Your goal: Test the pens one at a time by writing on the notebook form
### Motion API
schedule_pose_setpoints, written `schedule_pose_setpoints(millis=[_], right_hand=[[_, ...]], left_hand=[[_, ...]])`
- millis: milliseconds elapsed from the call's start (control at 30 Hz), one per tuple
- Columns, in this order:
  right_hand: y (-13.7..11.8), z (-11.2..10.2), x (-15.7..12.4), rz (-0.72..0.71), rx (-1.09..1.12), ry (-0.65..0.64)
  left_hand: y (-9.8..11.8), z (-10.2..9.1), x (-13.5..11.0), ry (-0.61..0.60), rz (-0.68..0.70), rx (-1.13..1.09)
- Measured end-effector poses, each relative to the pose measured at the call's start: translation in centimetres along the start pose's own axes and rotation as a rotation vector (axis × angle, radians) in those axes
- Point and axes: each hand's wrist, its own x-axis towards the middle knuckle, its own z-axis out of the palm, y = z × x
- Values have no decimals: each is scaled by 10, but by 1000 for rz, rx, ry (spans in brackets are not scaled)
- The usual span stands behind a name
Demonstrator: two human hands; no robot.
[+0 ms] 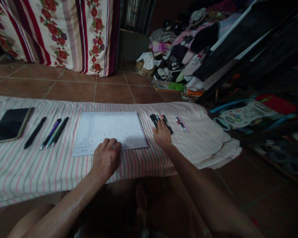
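Observation:
A spiral-bound notebook lies open on the cloth-covered table, its wire binding on the right side. My left hand rests on its near edge with curled fingers; whatever may be under them is hidden. To the right of the binding, my right hand lies over a small group of dark pens, fingers stretched out and touching them. One black pen pokes out beside those fingers. Farther right are slim white-and-pink items, possibly pens or erasers, too blurred to tell.
Left of the notebook lie a black pen, a purple-and-black pen, two more pens and a phone or tablet. Striped cloth covers the table. Beyond are a floral curtain, piled clothes and tiled floor.

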Motion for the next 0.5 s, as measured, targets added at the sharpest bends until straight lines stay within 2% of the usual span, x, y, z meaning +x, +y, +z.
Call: schedule_pose_setpoints(millis=[500], right_hand=[[8,3,11,-44,2,-18]], left_hand=[[0,-1,0,2,3,-3]])
